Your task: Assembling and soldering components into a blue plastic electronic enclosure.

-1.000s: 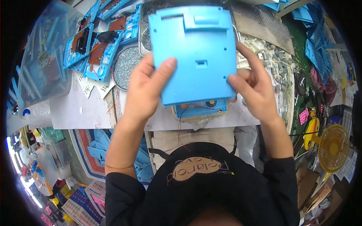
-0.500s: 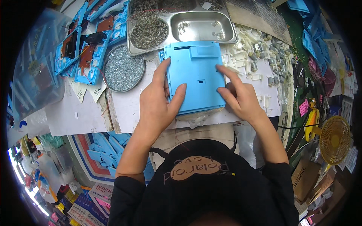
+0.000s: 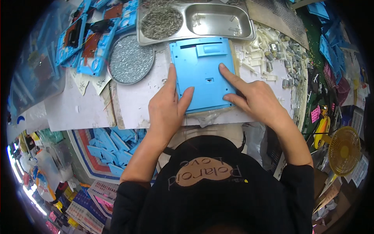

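A flat blue plastic casing (image 3: pixel 200 74) lies on the table in front of me, with a raised block near its far edge and a small rectangular slot in its middle. My left hand (image 3: pixel 168 103) grips its left side, fingers along the edge and thumb on the top face. On the other side my right hand (image 3: pixel 257 99) holds the casing, its forefinger pressed on the top and its thumb by the near right corner. Under the casing a piece of clear plastic wrap (image 3: pixel 208 119) shows. The undersides of my fingers are hidden.
Beyond the casing stands a metal compartment tray (image 3: pixel 220 23) of springs. A round dish of screws (image 3: pixel 131 58) and opened blue casings (image 3: pixel 91 46) with wires sit left. White plastic parts (image 3: pixel 255 52) and small motors (image 3: pixel 288 70) are heaped right. More blue pieces (image 3: pixel 111 146) fill a bin below.
My right forefinger has moved from the casing's right edge onto its top face. The casing now lies more squarely, its left-edge part no longer jutting out. The whole view has shifted slightly.
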`<control>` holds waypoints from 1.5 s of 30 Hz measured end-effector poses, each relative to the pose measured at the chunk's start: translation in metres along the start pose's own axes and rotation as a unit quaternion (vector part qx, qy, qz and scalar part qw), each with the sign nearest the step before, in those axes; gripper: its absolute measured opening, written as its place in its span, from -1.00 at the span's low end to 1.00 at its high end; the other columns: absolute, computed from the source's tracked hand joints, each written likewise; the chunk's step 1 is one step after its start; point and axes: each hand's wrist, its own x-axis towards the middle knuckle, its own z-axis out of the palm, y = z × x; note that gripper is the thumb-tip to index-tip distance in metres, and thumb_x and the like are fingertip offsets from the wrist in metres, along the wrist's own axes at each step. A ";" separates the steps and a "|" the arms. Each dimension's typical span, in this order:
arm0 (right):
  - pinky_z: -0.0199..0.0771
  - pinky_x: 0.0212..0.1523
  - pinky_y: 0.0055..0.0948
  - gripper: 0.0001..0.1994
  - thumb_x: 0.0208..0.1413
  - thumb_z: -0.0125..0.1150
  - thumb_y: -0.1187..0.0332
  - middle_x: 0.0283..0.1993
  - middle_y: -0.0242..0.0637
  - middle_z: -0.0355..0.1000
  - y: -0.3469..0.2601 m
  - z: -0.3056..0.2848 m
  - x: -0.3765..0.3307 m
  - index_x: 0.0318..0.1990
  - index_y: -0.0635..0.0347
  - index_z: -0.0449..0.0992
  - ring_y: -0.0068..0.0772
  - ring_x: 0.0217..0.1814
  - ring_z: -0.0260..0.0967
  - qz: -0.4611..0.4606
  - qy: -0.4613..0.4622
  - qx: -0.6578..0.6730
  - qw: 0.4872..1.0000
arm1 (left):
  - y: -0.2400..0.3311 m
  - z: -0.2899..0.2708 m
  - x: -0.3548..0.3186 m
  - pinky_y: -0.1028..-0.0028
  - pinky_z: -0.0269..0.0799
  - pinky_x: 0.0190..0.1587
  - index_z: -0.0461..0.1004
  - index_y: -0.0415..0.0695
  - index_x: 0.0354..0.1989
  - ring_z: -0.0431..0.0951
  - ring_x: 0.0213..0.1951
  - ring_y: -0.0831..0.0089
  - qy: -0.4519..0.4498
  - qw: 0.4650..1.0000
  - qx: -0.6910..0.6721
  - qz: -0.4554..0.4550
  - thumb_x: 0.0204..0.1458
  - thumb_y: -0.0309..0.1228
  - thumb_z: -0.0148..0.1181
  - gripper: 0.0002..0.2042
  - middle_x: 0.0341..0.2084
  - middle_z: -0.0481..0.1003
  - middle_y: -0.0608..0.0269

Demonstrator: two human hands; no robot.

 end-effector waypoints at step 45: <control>0.41 -0.05 -0.27 -0.90 0.06 0.33 0.37 -0.34 -0.30 0.49 -0.068 -0.031 0.199 -0.35 0.19 0.61 -0.26 -0.15 0.40 -0.370 0.190 -0.008 0.909 | -0.029 -0.028 0.049 0.59 0.41 -0.36 0.65 -0.31 -0.32 0.48 -0.45 0.68 0.125 0.950 -0.284 -0.018 0.09 -0.47 0.41 -0.86 -0.52 0.59 0.30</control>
